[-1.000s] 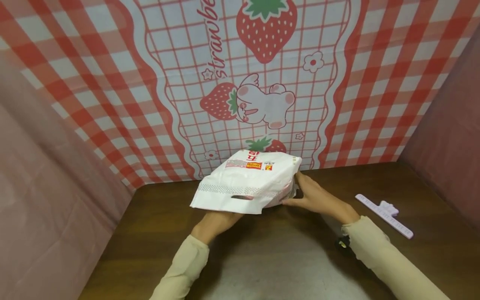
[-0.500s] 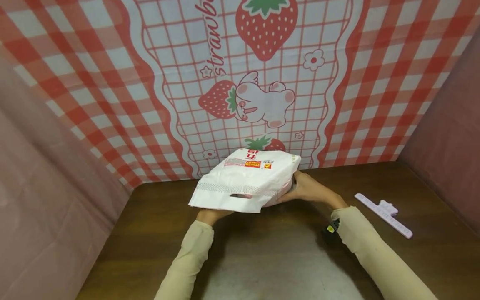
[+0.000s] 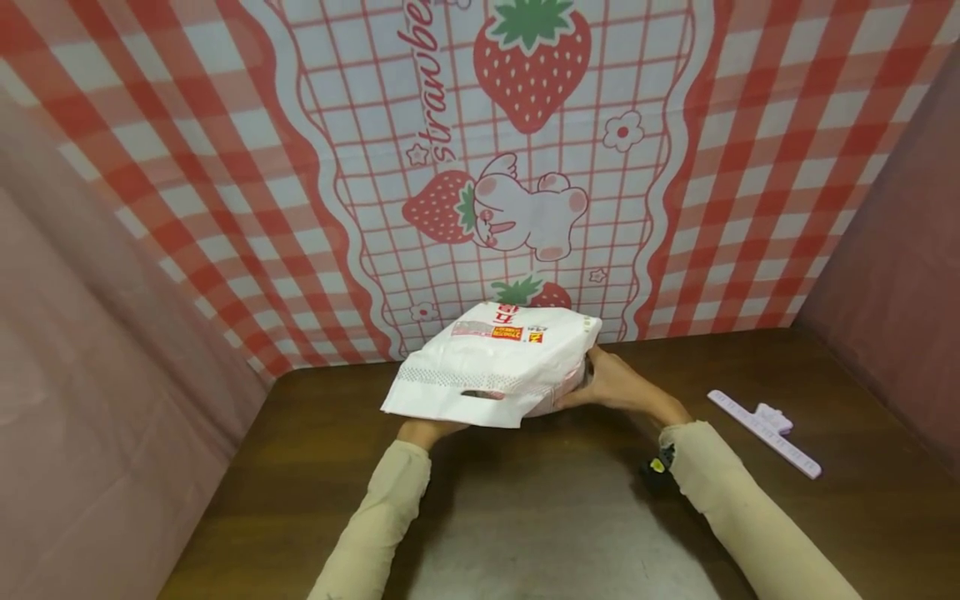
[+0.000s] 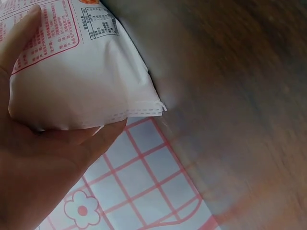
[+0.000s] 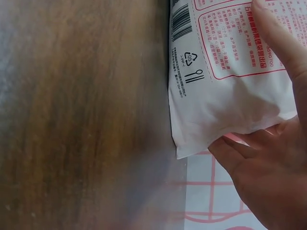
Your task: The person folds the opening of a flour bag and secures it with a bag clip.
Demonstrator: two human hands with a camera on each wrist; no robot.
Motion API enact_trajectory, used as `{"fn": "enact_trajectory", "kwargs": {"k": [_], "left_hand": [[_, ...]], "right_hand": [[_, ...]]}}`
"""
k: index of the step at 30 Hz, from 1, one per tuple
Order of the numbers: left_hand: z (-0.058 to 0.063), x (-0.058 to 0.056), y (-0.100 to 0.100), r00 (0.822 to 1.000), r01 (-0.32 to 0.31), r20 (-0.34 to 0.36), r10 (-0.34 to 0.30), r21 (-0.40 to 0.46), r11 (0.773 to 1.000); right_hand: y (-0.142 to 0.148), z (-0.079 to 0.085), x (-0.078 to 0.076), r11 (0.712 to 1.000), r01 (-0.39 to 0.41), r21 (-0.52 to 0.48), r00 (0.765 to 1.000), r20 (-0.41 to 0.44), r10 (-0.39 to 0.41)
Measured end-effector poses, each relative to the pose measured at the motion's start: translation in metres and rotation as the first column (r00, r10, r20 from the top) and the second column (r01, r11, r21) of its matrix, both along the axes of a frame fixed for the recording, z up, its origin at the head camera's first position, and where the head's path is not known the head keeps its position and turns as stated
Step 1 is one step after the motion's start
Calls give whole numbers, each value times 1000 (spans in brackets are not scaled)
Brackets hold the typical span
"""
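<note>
A white bag [image 3: 480,358] with red and yellow print and a slot handle is tilted in the head view, its handle edge toward me. My left hand [image 3: 423,431] holds it from below on the left, mostly hidden by the bag. On the right side my right hand [image 3: 622,386] grips it. In the left wrist view the left hand [image 4: 43,158] has its thumb on the red-printed face and its fingers around the bag's end [image 4: 86,96]. The right wrist view shows the right hand [image 5: 273,163] likewise, thumb on the print, fingers curled under the bag's end [image 5: 211,115].
A pale purple bag clip [image 3: 765,433] lies on the brown wooden table [image 3: 540,517] at the right. A red-checked strawberry cloth [image 3: 525,167] hangs behind the table's far edge. Pink curtains [image 3: 97,333] flank both sides.
My right hand has shifted slightly left, closer around the bag's side. My left hand has moved slightly left and further under the bag. The bag has stayed nearly in place.
</note>
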State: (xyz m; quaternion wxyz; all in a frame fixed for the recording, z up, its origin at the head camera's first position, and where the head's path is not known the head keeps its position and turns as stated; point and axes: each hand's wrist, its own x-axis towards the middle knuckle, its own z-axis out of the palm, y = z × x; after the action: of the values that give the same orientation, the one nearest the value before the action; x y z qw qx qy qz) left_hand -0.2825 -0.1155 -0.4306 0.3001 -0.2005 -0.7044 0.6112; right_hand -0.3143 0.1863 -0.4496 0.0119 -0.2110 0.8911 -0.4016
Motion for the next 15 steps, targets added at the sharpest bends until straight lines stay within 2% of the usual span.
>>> {"fn": "enact_trajectory", "kwargs": {"k": [1,2,3,4,6,7,8,10,12,13,14,15], "left_hand": [[-2,0,-1,995,-28,-99,12,-154,988],[-3,1,-2,977,-67,-214,-4,-324,944],[-3,2,-4,951,-99,-305,-51,-456,885],[-4,3,-5,926,-123,-363,-106,-554,823],[-5,6,-8,887,-125,-406,-220,-670,732],[-5,7,-9,890,-102,-389,-240,-681,726],[-5,9,-10,879,-106,-399,-262,-699,707],[-4,11,-9,882,-87,-385,-271,-699,710],[-2,12,-9,877,-90,-392,-278,-702,706],[0,13,-8,871,-108,-404,-281,-715,691],[1,12,-7,866,-128,-419,-272,-713,689],[2,11,-5,874,-133,-420,-245,-691,711]], "right_hand": [[0,0,1,1000,1,3,1000,1,-1],[0,0,1,1000,6,9,1000,1,-6],[0,0,2,1000,8,11,1000,3,-8],[0,0,2,1000,11,16,1000,3,-11],[0,0,4,1000,11,23,1000,1,-11],[0,0,5,1000,9,24,1000,0,-9],[0,0,5,1000,7,24,1000,-2,-7],[1,-1,6,1000,-6,17,1000,2,6],[2,-1,7,1000,-16,19,1000,9,16],[2,0,8,1000,-17,20,1000,13,16],[2,1,7,1000,-18,20,1000,14,18],[3,2,7,1000,-17,19,1000,11,17]]}}
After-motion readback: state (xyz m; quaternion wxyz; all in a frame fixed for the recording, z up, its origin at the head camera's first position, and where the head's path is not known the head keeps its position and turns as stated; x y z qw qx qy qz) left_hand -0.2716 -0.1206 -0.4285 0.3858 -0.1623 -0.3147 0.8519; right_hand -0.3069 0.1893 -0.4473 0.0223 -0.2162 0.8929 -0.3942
